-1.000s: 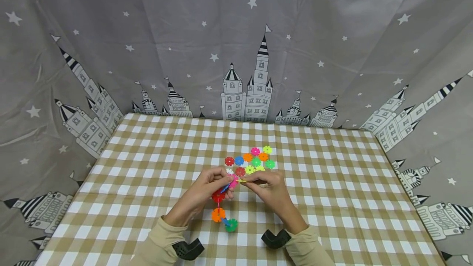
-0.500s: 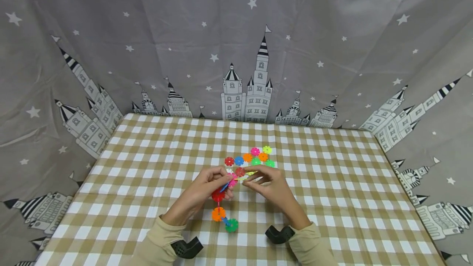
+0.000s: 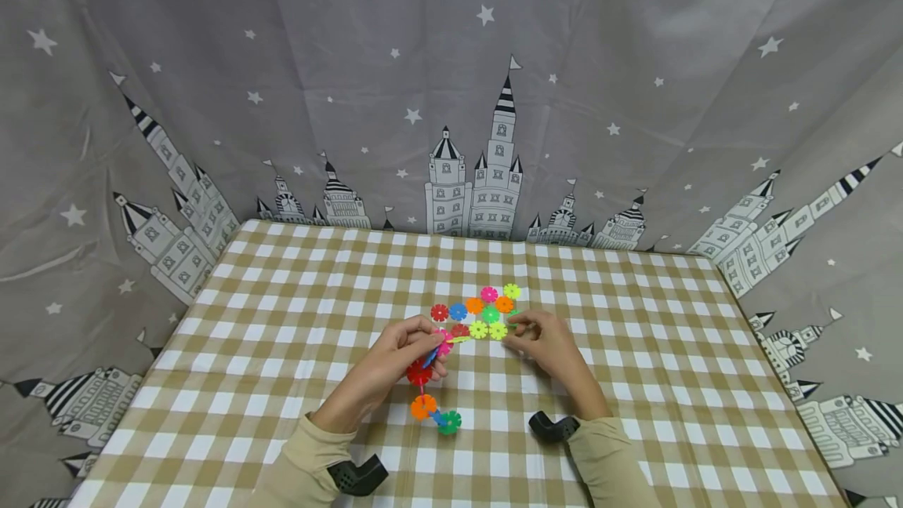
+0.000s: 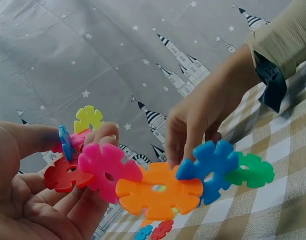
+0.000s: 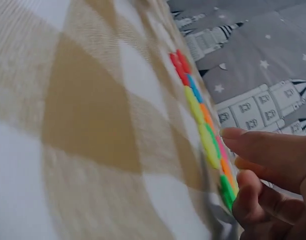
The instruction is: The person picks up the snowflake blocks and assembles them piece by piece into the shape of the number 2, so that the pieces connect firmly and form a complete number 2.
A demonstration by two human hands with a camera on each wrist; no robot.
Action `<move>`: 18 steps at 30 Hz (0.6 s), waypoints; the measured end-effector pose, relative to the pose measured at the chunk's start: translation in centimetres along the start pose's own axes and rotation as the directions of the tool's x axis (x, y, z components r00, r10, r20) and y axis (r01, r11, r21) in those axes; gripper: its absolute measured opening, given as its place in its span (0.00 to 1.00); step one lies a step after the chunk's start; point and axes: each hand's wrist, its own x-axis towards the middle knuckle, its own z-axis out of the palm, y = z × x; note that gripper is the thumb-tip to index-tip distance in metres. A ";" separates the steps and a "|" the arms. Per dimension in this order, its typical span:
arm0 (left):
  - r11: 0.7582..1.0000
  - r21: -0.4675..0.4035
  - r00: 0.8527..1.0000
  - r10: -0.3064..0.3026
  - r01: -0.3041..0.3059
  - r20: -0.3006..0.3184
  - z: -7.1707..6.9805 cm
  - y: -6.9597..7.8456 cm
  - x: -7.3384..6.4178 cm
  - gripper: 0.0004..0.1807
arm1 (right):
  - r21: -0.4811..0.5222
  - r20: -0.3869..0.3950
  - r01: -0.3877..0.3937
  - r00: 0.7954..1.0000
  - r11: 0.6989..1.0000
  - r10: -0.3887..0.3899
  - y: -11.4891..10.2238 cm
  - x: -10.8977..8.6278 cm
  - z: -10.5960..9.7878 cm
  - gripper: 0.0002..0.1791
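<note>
My left hand pinches a linked chain of notched plastic flower discs. A yellow disc stands at its top end, above pink, blue and red ones by my fingers. From there the chain runs through a pink disc, an orange disc and a blue disc to a green disc at the other end. My right hand is down at the right side of the loose discs, thumb apart from the fingers. Its fingertips are right at a loose green disc.
Several loose discs lie flat in a group beyond my hands, among them a blue disc, a pink disc and a yellow disc. A checked cloth covers the table. A grey castle-print curtain hangs behind it.
My right hand has let go of the yellow disc, now joined to the chain's end, and moved right to the loose discs. My left hand keeps its grip in nearly the same place.
</note>
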 end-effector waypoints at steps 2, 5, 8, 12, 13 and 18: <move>1.000 0.005 1.000 0.005 -0.004 -0.002 0.0 0.0 0.0 0.12 | -0.051 -0.002 0.008 1.000 0.999 -0.008 -0.1 0.2 0.4 0.17; 1.000 0.015 1.000 0.003 -0.003 -0.009 0.1 -0.1 0.0 0.13 | -0.104 -0.019 0.013 1.000 0.995 -0.015 -0.3 0.4 0.9 0.17; 1.000 0.019 1.000 -0.002 0.002 -0.011 0.1 -0.2 0.1 0.13 | -0.113 -0.035 0.012 0.999 0.993 -0.016 -0.3 0.6 1.2 0.16; 1.000 0.019 1.000 -0.003 0.003 -0.003 -0.1 -0.3 0.2 0.13 | -0.104 -0.044 0.015 0.999 0.994 -0.020 -0.1 0.7 1.3 0.13; 1.000 0.019 1.000 -0.002 0.002 -0.001 -0.1 -0.3 0.2 0.13 | -0.101 -0.045 0.015 0.999 0.995 -0.020 -0.1 0.7 1.4 0.13; 1.000 0.025 1.000 0.007 -0.007 0.004 -0.3 -0.4 0.3 0.12 | -0.068 -0.028 0.016 0.999 0.998 -0.018 0.1 0.6 1.4 0.13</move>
